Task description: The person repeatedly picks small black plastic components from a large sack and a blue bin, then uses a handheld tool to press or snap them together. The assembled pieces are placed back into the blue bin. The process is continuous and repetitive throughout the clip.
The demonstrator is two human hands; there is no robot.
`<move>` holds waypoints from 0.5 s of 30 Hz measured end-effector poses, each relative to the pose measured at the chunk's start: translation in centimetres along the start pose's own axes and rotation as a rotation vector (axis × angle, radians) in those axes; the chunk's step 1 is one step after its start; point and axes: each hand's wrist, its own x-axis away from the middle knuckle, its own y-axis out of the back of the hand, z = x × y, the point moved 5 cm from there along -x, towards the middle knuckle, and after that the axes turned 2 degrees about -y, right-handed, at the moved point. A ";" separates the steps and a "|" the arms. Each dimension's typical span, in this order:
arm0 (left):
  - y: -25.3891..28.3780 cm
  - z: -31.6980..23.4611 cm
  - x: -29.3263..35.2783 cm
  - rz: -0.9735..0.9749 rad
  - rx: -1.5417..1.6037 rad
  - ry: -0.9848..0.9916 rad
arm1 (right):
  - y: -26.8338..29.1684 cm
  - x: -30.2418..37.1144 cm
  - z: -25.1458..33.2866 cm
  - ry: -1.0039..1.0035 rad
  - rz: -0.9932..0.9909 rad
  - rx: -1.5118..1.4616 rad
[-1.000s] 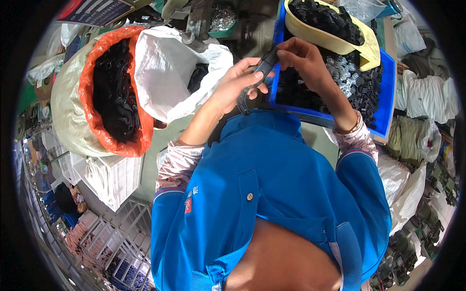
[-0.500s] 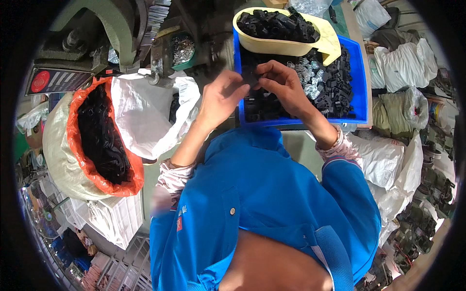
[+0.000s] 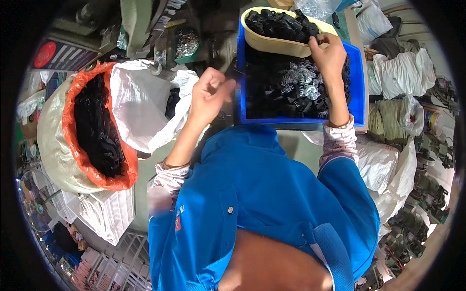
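Observation:
My right hand (image 3: 328, 54) reaches over the right end of a cream tub (image 3: 272, 44) heaped with small black plastic parts (image 3: 279, 23). Its thumb and fingers are closed on a black plastic part at the rim, partly hidden by the fingers. My left hand (image 3: 208, 97) hovers just left of a blue tray (image 3: 301, 122), fingers curled in. A small dark piece shows by its fingertips, but I cannot make out what it is. Inside the tray, under the tub, lie a pile of shiny metal springs (image 3: 303, 77) and more black parts.
On the left stands a sack with an orange liner (image 3: 72, 121), full of black parts, beside an opened white bag (image 3: 138, 106). A green box of small metal pieces (image 3: 187, 46) sits near a machine (image 3: 136, 24). White bags (image 3: 405, 70) are stacked to the right.
My hands were together over the tray's left side with a black part between them. Now my right hand has gone right and away to the cream tub; my left has drawn slightly left.

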 end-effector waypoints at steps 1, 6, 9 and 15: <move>0.9 -0.1 0.3 -0.029 -0.013 0.010 | 0.2 0.5 0.1 -0.072 0.029 -0.167; 5.2 -1.0 1.6 -0.128 -0.001 0.041 | -2.0 4.1 6.5 -0.386 0.591 -1.271; 7.3 -1.8 2.2 -0.218 0.018 -0.058 | -5.7 7.4 10.1 -0.514 0.883 -1.375; 13.2 -1.6 4.6 -0.265 -0.129 -0.108 | -9.7 11.6 18.0 -0.444 1.119 -1.476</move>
